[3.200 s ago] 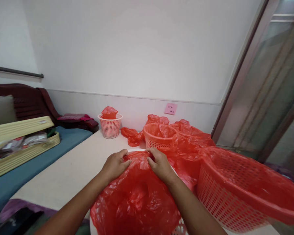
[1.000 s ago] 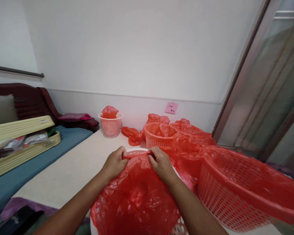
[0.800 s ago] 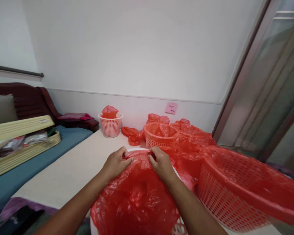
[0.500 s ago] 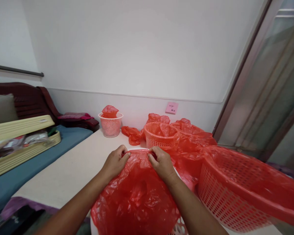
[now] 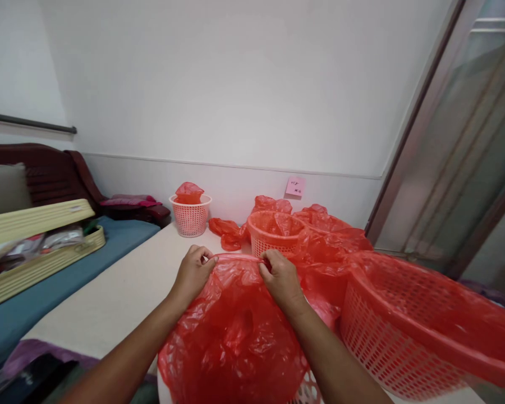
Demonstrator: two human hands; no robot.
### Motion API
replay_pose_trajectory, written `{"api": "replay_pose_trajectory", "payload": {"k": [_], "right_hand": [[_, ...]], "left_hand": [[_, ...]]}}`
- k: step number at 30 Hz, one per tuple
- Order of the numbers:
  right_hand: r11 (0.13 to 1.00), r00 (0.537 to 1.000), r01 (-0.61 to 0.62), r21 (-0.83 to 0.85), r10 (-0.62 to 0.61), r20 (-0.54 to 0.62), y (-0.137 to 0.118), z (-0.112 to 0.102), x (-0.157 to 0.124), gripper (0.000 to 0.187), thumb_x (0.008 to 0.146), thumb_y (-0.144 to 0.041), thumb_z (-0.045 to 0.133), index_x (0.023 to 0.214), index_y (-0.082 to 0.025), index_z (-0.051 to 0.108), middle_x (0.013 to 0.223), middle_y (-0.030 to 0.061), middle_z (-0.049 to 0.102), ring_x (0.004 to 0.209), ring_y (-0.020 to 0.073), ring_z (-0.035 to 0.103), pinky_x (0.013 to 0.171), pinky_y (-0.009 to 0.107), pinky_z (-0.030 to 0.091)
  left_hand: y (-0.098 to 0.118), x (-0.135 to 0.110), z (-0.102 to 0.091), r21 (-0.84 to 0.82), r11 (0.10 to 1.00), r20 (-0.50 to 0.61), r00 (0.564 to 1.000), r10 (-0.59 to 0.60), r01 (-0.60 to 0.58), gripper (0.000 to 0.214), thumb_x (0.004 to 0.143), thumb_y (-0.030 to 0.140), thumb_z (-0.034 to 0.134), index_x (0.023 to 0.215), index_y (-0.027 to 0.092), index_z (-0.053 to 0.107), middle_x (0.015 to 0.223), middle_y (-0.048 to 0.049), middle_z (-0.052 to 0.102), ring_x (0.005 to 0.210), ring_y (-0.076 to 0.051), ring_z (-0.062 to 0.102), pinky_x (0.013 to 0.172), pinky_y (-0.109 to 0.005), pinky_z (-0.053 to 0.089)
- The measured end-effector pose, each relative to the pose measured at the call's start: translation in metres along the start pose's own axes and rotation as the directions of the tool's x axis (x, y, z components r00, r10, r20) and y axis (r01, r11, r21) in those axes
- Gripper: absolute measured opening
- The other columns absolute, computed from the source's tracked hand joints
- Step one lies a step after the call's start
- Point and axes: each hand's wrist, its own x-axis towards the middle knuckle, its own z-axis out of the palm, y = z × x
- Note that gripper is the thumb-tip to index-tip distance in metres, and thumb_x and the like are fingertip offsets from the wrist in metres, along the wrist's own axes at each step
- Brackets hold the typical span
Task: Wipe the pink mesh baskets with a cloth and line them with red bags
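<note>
A red plastic bag [image 5: 239, 331] lies spread inside a white perforated basket [image 5: 308, 388] right in front of me. My left hand [image 5: 193, 273] pinches the bag's far edge between thumb and fingers. Farther right on that same edge, my right hand [image 5: 279, 279] is closed on the plastic too. Between the two hands the edge is drawn fairly straight over the far rim. Most of the white basket is covered by the bag and my arms.
A large red basket [image 5: 399, 325] lined with red plastic stands at right. Behind are a smaller red basket [image 5: 273, 242] and a pink basket [image 5: 191, 217] holding a red bag. A pink note [image 5: 295, 186] is on the wall. A yellow box [image 5: 42, 258] lies at left.
My left hand has shifted slightly left and up along the bag's edge, and the hands are a little wider apart. The edge between them looks tighter.
</note>
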Motion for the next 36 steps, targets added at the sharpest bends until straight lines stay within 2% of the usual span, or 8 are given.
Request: {"api": "replay_pose_trajectory", "payload": {"k": [4, 8, 13, 18, 23, 27, 31, 36], "right_hand": [[0.999, 1.0, -0.01, -0.04, 0.01, 0.016, -0.005, -0.002, 0.0, 0.009, 0.084, -0.024, 0.048, 0.077, -0.02, 0.051, 0.077, 0.0033, 0.054, 0.072, 0.019, 0.052, 0.068, 0.031, 0.036], [1.0, 1.0, 0.001, -0.012, -0.001, 0.029, -0.009, -0.008, 0.0, 0.013, 0.085, -0.032, 0.053, 0.08, -0.02, 0.054, 0.077, 0.0018, 0.058, 0.071, 0.017, 0.055, 0.068, 0.028, 0.039], [1.0, 1.0, -0.005, -0.014, 0.006, 0.007, -0.004, -0.01, 0.001, 0.011, 0.085, -0.02, 0.045, 0.084, -0.019, 0.056, 0.08, 0.0026, 0.06, 0.076, 0.0164, 0.058, 0.073, 0.026, 0.041], [0.992, 0.999, -0.041, -0.121, 0.042, 0.006, -0.001, -0.007, 0.001, 0.013, 0.085, -0.018, 0.045, 0.084, -0.018, 0.058, 0.084, 0.0057, 0.059, 0.081, 0.0204, 0.058, 0.075, 0.031, 0.041], [0.972, 0.997, -0.063, -0.226, 0.072, 0.032, -0.008, -0.008, -0.002, 0.015, 0.09, -0.021, 0.047, 0.089, -0.018, 0.061, 0.088, 0.006, 0.06, 0.081, 0.0212, 0.058, 0.072, 0.031, 0.04], [0.953, 0.995, -0.084, -0.292, 0.097, 0.028, -0.011, -0.011, -0.003, 0.013, 0.091, -0.019, 0.048, 0.086, -0.018, 0.06, 0.088, 0.0063, 0.059, 0.082, 0.0217, 0.056, 0.074, 0.031, 0.039], [0.94, 0.992, -0.109, -0.323, 0.123, 0.025, -0.01, -0.012, -0.002, 0.011, 0.09, -0.018, 0.05, 0.084, -0.018, 0.059, 0.09, 0.0081, 0.059, 0.088, 0.0232, 0.054, 0.081, 0.032, 0.039], [0.934, 0.983, -0.162, -0.319, 0.18, 0.027, -0.008, -0.011, -0.001, 0.01, 0.089, -0.018, 0.051, 0.082, -0.018, 0.057, 0.088, 0.0074, 0.06, 0.086, 0.0222, 0.054, 0.078, 0.031, 0.038]], "left_hand": [[-0.002, 0.002, 0.004, 0.052, 0.998, 0.015, 0.999, -0.03, 0.029, 0.021, 0.084, 0.022, 0.065, 0.069, 0.017, 0.053, 0.074, 0.0035, 0.053, 0.071, -0.013, 0.053, 0.071, -0.031, 0.046], [-0.002, 0.002, 0.006, 0.089, 0.995, 0.044, 0.998, -0.048, 0.044, 0.023, 0.086, 0.027, 0.063, 0.068, 0.017, 0.052, 0.067, 0.0051, 0.051, 0.064, -0.012, 0.051, 0.066, -0.029, 0.045], [-0.003, 0.003, 0.006, 0.119, 0.991, 0.062, 0.996, -0.061, 0.054, 0.022, 0.088, 0.03, 0.062, 0.072, 0.017, 0.055, 0.071, 0.0035, 0.054, 0.068, -0.013, 0.054, 0.069, -0.031, 0.046], [-0.005, 0.004, 0.006, 0.096, 0.994, 0.091, 0.994, -0.062, 0.053, 0.021, 0.089, 0.032, 0.06, 0.076, 0.016, 0.058, 0.075, 0.0021, 0.058, 0.071, -0.014, 0.056, 0.072, -0.033, 0.048], [-0.006, 0.003, 0.004, 0.073, 0.995, 0.089, 0.993, -0.077, 0.071, 0.023, 0.089, 0.032, 0.06, 0.072, 0.017, 0.055, 0.071, 0.0035, 0.055, 0.067, -0.012, 0.053, 0.068, -0.031, 0.046], [-0.006, 0.003, 0.004, 0.062, 0.993, 0.081, 0.992, -0.101, 0.096, 0.025, 0.089, 0.032, 0.061, 0.07, 0.017, 0.053, 0.068, 0.0045, 0.052, 0.063, -0.011, 0.051, 0.064, -0.029, 0.045], [-0.007, 0.003, 0.005, 0.043, 0.991, 0.083, 0.988, -0.129, 0.126, 0.026, 0.089, 0.032, 0.061, 0.069, 0.017, 0.053, 0.067, 0.0048, 0.051, 0.062, -0.011, 0.05, 0.062, -0.028, 0.044], [-0.012, 0.006, 0.007, 0.011, 0.982, 0.091, 0.978, -0.187, 0.187, 0.028, 0.09, 0.034, 0.06, 0.07, 0.017, 0.053, 0.062, 0.0066, 0.047, 0.055, -0.009, 0.046, 0.054, -0.024, 0.041]]}}
